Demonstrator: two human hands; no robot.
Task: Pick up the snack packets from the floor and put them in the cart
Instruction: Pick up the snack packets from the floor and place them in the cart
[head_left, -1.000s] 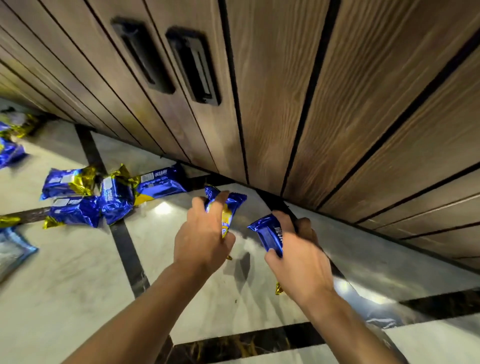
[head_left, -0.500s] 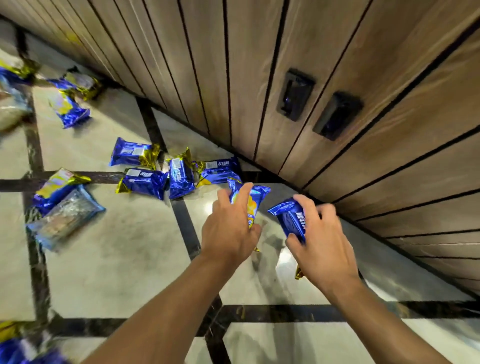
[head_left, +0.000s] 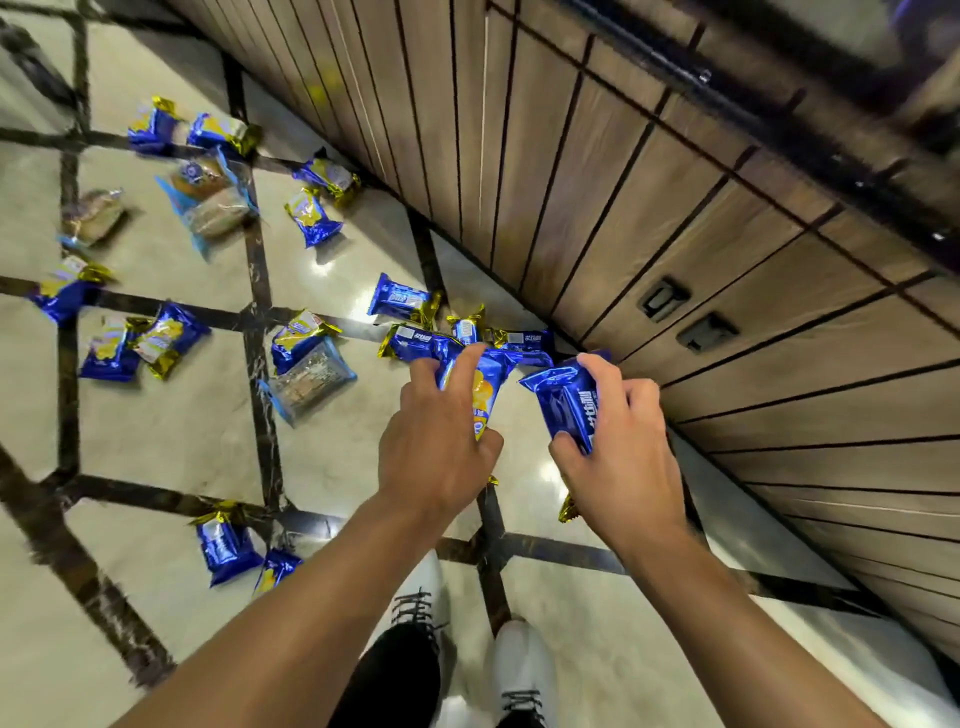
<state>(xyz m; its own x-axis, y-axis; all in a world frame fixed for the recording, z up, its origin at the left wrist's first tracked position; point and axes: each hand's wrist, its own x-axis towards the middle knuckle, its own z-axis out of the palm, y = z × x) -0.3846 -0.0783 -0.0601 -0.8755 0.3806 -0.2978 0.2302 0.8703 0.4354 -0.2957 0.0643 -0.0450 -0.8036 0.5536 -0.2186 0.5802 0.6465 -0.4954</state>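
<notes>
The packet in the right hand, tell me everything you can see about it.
The packet is a shiny blue foil wrapper with white lettering along one side and a gold crimped end poking out below the palm. It is sealed and looks full, tilted with its upper end pointing up and left. The right hand grips it, fingers curled over the top, thumb underneath, above the floor.

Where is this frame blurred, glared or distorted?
Head view: motion blur smears the top right corner and the dark floor stripes at left; ceiling light glares off the glossy marble floor near the scattered packets; wide-angle distortion bends the wooden wall panels; both hands and their shiny blue foil snack packets stay reasonably sharp.
</notes>
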